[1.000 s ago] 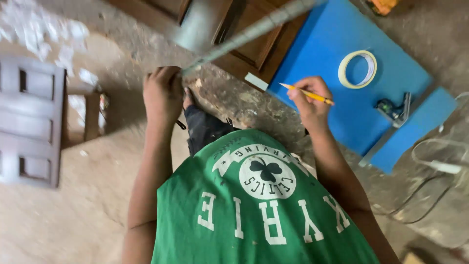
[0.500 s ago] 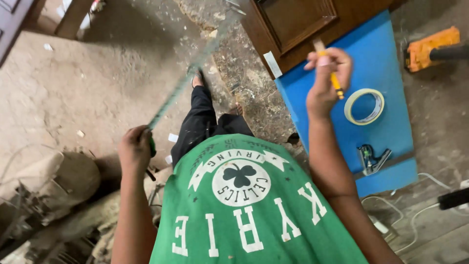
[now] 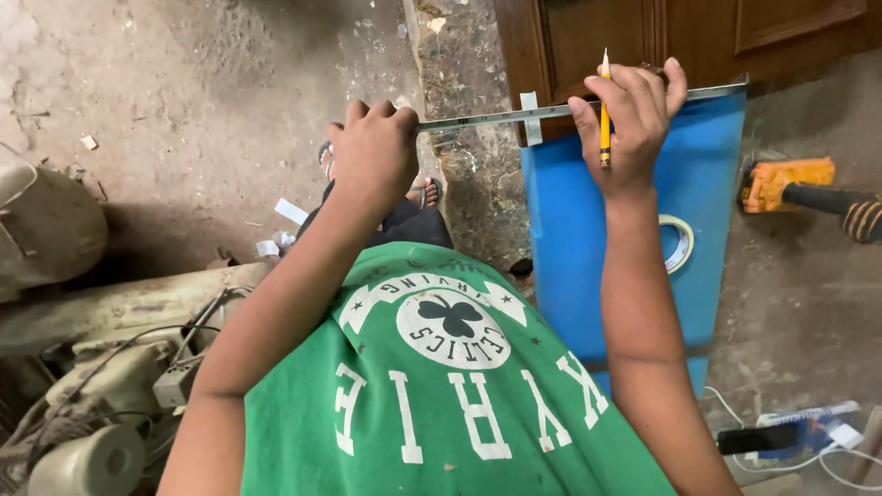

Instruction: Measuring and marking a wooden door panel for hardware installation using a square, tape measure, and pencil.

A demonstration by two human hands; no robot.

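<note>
Since the earlier frame both hands had swung the ruler (image 3: 496, 118) level across the frame's top. The left hand (image 3: 372, 152) was clenched on its left end; the right hand (image 3: 629, 115) pinched ruler and pencil (image 3: 604, 106) together above the blue board (image 3: 570, 239). Marking well needed the ruler held steady and level.

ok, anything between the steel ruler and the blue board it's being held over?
Nothing visible. The steel ruler runs across the top edge of the blue board, left hand gripping one end, right hand pinning the other with a yellow pencil. The tape roll lies lower down.
</note>
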